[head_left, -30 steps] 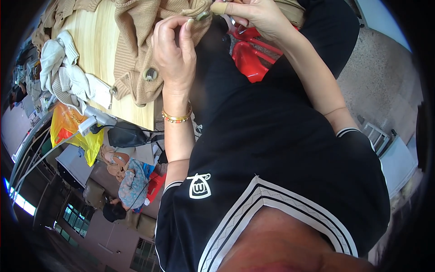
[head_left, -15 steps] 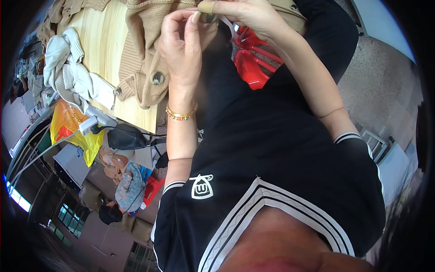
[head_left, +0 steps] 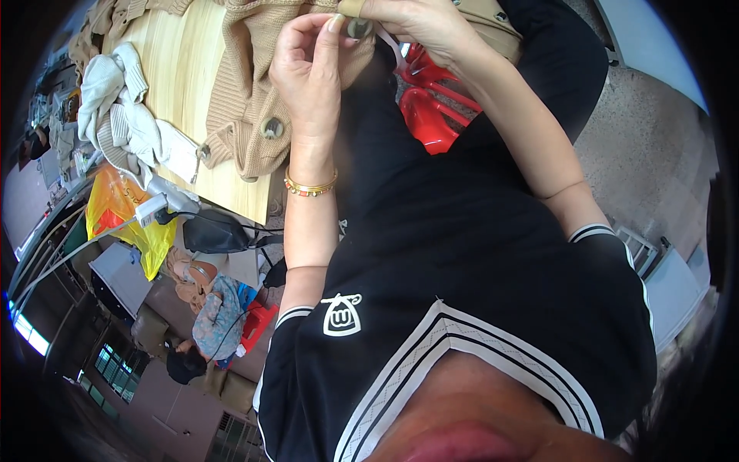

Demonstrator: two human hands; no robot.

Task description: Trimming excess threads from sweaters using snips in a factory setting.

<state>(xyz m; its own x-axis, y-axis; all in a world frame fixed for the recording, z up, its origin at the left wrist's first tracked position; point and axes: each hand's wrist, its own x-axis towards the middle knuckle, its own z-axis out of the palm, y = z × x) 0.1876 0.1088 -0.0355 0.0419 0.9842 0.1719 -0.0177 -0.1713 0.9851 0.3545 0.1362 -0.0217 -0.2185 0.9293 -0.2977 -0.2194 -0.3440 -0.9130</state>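
At the top edge, the thumb and forefinger of my left hand point(head_left: 309, 73) are pinched together at a tan knitted cardigan point(head_left: 246, 85), beside a dark mottled button point(head_left: 358, 29). Close by, my right hand point(head_left: 423, 27) is closed, and a tan band wraps one of its digits. Its fingertips meet the left ones near the frame's top, and what they hold is too small or hidden to make out. Another button point(head_left: 272, 128) shows on the part of the cardigan lying over the table edge, left of my left wrist.
The cardigan rests partly on a pale wooden table point(head_left: 177, 54), with white knitwear point(head_left: 115, 100) at its left. A yellow plastic bag point(head_left: 146, 235) hangs below, near a white plug point(head_left: 151, 209) and cables. Something red, of plastic point(head_left: 431, 115), is by my legs. A person point(head_left: 219, 323) sits at lower left.
The button between my hands now shows more clearly. The cardigan on the table has shifted slightly right. My hands stay together in nearly the same place.
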